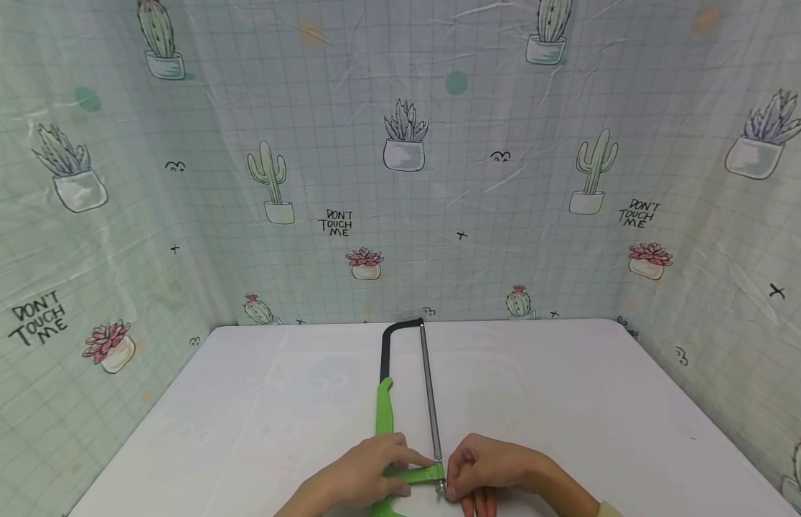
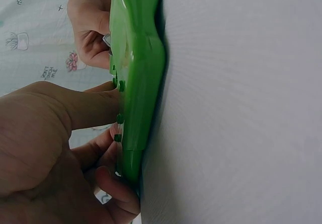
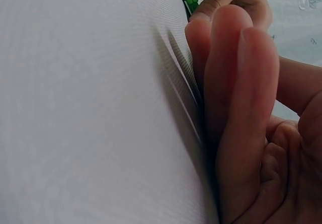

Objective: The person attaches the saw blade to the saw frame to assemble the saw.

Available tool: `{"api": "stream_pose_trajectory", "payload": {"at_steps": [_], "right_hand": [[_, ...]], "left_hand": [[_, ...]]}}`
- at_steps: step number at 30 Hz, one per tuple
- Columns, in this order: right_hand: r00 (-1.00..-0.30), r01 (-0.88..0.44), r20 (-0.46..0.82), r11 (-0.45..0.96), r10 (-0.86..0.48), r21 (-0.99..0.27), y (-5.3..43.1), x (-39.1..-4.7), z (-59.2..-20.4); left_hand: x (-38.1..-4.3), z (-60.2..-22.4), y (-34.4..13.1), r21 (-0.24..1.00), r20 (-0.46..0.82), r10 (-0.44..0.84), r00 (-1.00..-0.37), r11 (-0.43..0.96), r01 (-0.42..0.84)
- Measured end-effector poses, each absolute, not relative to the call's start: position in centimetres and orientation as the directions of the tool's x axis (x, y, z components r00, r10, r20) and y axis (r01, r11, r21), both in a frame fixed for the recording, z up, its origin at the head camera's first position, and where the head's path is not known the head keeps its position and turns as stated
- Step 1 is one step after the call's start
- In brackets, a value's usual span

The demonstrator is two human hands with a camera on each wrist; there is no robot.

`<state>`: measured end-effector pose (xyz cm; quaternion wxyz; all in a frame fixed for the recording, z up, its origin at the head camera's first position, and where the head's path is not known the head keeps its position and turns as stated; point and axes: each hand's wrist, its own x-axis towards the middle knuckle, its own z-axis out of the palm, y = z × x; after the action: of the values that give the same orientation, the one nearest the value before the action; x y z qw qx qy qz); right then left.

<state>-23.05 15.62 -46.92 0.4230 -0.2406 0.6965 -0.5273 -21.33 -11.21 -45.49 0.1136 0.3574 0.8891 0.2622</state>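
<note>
A hacksaw [image 1: 385,413] with a green handle and black front frame lies flat on the white table, its grey blade [image 1: 429,388] on the right side. My left hand [image 1: 369,468] grips the green part near the handle, index finger reaching toward the blade's near end. In the left wrist view, the thumb presses on the green handle [image 2: 143,73]. At the near end of the blade, my right hand [image 1: 494,463] pinches the small metal wing nut [image 1: 441,489] between thumb and index finger. Its other fingers [image 3: 246,108] rest near the tabletop; the right wrist view hides the nut.
The white table [image 1: 278,402] extends to both sides of the hacksaw. A patterned curtain [image 1: 478,201] with cactus drawings stands behind the table and along its left and right sides.
</note>
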Motion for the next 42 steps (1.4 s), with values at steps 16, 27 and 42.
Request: {"api": "stream_pose_trajectory", "payload": {"at_steps": [16, 27, 42], "right_hand": [[-0.547, 0.081, -0.314, 0.325, -0.776, -0.942, 15.45, -22.63, -46.84], [-0.6, 0.075, -0.347, 0.382, -0.72, -0.921, 15.06, -22.49, -46.67], [-0.622, 0.068, -0.348, 0.394, -0.702, -0.917, 14.97, -22.37, -46.67]], "left_hand": [[-20.97, -45.26, -11.52, 0.552, -0.013, 0.692, -0.721, 0.606, 0.572], [-21.11, -45.23, -11.39, 0.549, -0.03, 0.686, -0.727, 0.619, 0.562], [-21.3, -45.22, -11.32, 0.557, -0.025, 0.69, -0.724, 0.611, 0.563]]}}
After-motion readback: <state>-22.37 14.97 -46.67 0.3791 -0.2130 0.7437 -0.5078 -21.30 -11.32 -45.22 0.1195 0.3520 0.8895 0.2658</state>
